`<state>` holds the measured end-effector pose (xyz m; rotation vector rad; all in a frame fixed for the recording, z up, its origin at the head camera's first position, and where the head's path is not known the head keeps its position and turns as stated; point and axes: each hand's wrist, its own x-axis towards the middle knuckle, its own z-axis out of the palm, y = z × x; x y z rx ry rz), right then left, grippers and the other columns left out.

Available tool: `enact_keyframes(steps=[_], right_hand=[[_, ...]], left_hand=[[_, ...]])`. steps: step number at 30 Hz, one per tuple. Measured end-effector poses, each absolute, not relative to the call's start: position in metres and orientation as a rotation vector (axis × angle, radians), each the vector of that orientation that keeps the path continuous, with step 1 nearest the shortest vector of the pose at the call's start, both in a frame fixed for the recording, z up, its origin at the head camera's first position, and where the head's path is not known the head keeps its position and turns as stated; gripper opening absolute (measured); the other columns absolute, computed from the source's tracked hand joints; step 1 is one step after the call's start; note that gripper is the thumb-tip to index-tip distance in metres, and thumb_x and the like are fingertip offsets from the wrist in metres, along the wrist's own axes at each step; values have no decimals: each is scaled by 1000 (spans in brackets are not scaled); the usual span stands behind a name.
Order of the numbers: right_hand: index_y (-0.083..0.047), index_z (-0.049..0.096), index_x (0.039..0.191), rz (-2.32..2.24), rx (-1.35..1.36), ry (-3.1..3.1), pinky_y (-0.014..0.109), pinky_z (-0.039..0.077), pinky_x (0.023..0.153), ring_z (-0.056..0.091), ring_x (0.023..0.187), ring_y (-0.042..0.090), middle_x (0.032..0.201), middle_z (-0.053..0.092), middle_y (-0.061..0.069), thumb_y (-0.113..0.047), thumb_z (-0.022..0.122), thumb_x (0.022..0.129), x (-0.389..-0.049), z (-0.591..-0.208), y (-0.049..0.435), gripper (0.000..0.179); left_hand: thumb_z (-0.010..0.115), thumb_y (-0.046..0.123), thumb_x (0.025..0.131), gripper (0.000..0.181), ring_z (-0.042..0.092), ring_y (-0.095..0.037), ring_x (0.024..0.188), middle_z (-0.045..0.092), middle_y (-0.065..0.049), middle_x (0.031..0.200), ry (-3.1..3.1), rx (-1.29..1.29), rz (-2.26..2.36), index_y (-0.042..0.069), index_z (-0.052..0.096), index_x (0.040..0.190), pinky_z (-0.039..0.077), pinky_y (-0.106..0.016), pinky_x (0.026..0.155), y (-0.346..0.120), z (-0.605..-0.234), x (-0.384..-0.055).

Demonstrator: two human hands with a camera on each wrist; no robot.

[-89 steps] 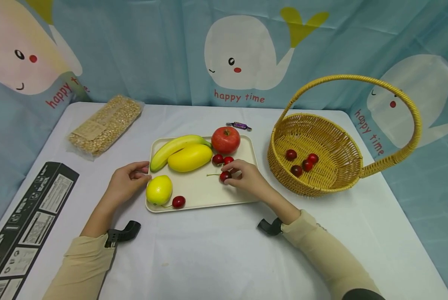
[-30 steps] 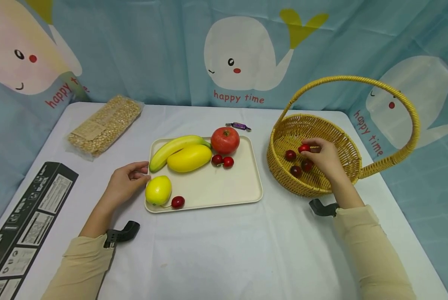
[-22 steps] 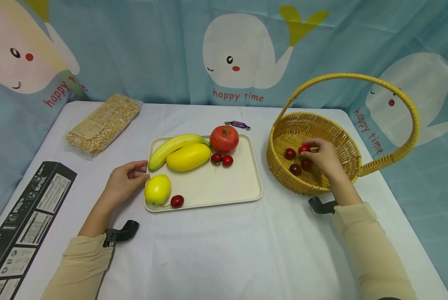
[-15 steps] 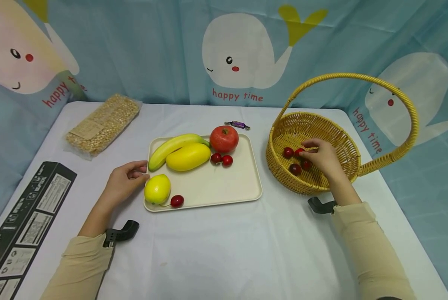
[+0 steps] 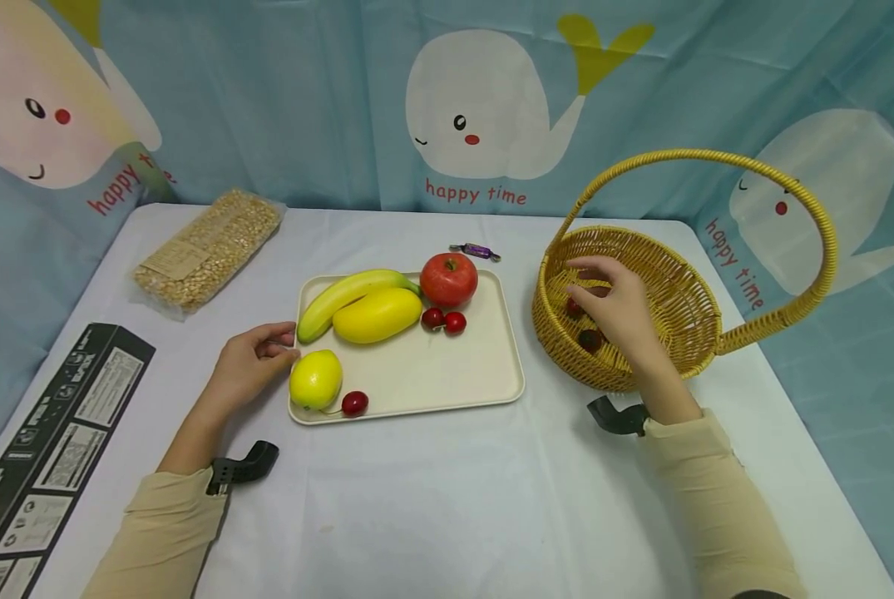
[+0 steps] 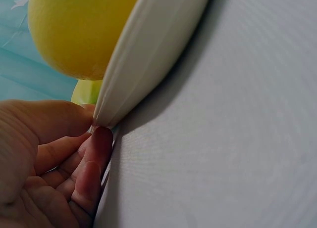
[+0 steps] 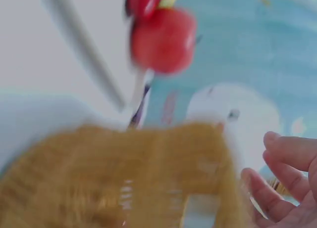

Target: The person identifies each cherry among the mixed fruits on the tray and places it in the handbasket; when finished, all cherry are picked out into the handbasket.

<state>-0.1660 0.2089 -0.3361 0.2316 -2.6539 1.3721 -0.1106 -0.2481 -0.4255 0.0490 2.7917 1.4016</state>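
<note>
Spotting wicker basket point(image 5: 682, 291) around and below right hand point(image 5: 617, 309), with thumb and fingers parted in a loose C. Pinching cream tray point(image 5: 432, 370) by its rim with left hand point(image 5: 248, 366), thumb on top and finger underneath. Got banana point(image 5: 342, 301) just right of left fingertips, yellow mango-like fruit point(image 5: 377, 316) against it, pomegranate point(image 5: 449, 280) farther right, lemon point(image 5: 315, 379) beside left thumb. Got dark-red cherries point(image 5: 590, 339) beneath right fingers in basket, partly hidden; can't tell whether touching thumb. Also two tray cherries point(image 5: 433, 319) between both hands by pomegranate, single cherry point(image 5: 354, 403) by lemon.

Curtained tabletop setting, room type unclear: white-covered table point(image 5: 417, 499), blue whale-print curtain point(image 5: 297, 108) behind and alongside.
</note>
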Motion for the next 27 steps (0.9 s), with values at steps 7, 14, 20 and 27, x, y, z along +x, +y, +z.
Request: enact_keyframes(steps=[7, 14, 20, 27], right_hand=[[-6, 64, 111, 1373, 537, -2637, 36, 49, 81, 56, 101, 21, 111, 61, 6, -8, 69, 82, -160, -339, 156, 29], [-6, 65, 109, 1347, 687, -2757, 38, 49, 80, 57, 99, 25, 108, 63, 8, -11, 69, 83, -165, -361, 120, 27], [-7, 67, 106, 1357, 695, -2838, 34, 49, 77, 57, 97, 24, 106, 63, 4, -11, 70, 82, -168, -379, 103, 25], [-8, 67, 105, 1329, 691, -2897, 36, 49, 81, 56, 99, 22, 110, 62, 4, -11, 72, 80, -173, -391, 97, 26]], left_hand=[[64, 15, 87, 46, 52, 0, 73, 60, -19, 103, 2794, 48, 1402, -6, 52, 125, 42, -10, 62, -249, -427, -112], [63, 12, 87, 44, 52, 0, 73, 60, -21, 102, 2801, 76, 1404, -8, 52, 124, 42, -10, 63, -247, -424, -111], [63, 13, 87, 44, 52, 0, 74, 60, -20, 103, 2794, 70, 1399, -7, 51, 125, 42, -10, 63, -246, -423, -111], [63, 12, 87, 44, 52, -1, 74, 60, -20, 103, 2794, 54, 1395, -7, 52, 125, 42, -11, 63, -247, -423, -110]])
